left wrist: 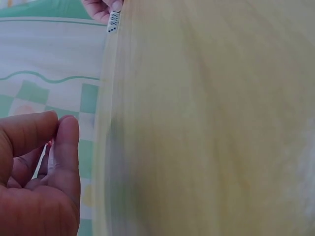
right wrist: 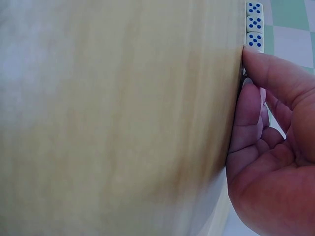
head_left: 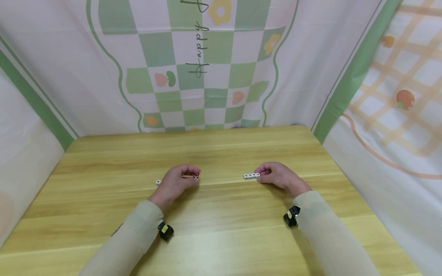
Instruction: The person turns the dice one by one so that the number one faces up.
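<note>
My left hand (head_left: 175, 183) pinches a small red die (head_left: 196, 175) with white pips between thumb and fingertips. In the left wrist view the fingers nearly hide it, leaving only a red glint. A single white die (head_left: 158, 182) sits on the table just left of that hand. Across from it, a straight row of several white dice (head_left: 250, 176) lies on the table. My right hand (head_left: 279, 177) grips the row's right end between thumb and fingers. Blue five-pip faces show on the dice (right wrist: 255, 23) in the right wrist view; the gripped end is hidden.
The light wood table (head_left: 221, 214) extends to a curtain (head_left: 193, 99) with green and white checks at the back. More patterned cloth (head_left: 390, 115) hangs at the right side. Black wrist cameras (head_left: 165, 231) are strapped at both sleeves.
</note>
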The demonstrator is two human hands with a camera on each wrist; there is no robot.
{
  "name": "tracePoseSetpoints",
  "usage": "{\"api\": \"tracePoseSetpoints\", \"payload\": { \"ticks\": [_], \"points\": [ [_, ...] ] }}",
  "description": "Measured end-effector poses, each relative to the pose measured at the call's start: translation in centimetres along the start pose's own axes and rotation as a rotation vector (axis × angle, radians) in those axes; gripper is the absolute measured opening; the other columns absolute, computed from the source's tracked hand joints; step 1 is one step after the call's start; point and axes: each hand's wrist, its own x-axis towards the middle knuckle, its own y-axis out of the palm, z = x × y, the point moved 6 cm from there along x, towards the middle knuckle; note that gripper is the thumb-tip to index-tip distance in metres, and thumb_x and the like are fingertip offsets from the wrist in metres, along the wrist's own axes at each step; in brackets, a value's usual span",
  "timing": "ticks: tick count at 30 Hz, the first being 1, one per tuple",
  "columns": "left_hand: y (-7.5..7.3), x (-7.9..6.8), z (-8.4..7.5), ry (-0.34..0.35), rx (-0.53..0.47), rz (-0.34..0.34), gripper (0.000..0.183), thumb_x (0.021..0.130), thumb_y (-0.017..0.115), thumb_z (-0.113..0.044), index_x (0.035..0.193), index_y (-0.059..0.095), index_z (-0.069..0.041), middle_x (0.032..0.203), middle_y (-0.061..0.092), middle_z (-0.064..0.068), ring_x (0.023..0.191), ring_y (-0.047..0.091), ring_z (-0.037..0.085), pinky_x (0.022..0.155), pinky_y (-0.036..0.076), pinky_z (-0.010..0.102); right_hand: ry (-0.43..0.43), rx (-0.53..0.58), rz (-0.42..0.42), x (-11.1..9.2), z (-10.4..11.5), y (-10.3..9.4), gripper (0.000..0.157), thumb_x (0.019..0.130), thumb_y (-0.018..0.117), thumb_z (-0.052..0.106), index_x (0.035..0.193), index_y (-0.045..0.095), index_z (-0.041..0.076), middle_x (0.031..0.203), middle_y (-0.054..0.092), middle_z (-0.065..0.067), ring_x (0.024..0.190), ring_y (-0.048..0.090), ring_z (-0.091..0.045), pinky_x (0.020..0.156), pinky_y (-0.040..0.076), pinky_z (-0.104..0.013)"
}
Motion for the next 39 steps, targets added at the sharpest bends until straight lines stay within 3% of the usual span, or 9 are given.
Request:
{"api": "tracePoseSetpoints", "payload": {
  "ticks": [15, 39],
  "points": [
    [0.01, -0.18, 0.10, 0.004, -0.018, 0.016, 0.028, 0.100, 0.069, -0.012, 0.127, 0.068, -0.003, 0.124, 0.068, 0.014, 0.108, 0.063, 0.023, 0.095, 0.053, 0.040, 0.013, 0.005, -0.006, -0.01, -0.20, -0.06, 0.019, 0.095, 0.074, 0.009, 0.113, 0.072, 0.002, 0.102, 0.069, -0.008, 0.089, 0.057, -0.019, 0.082, 0.048, -0.028],
    [0.17, -0.11, 0.42, 0.010, -0.034, 0.023, 0.026, 0.099, 0.070, -0.005, 0.124, 0.068, -0.001, 0.123, 0.070, 0.017, 0.106, 0.066, 0.022, 0.092, 0.056, 0.042, -0.016, -0.012, -0.003, -0.15, 0.24, -0.06, 0.023, 0.095, 0.076, 0.012, 0.115, 0.072, 0.001, 0.102, 0.069, -0.009, 0.088, 0.057, -0.016, 0.081, 0.047, -0.028]
  ]
}}
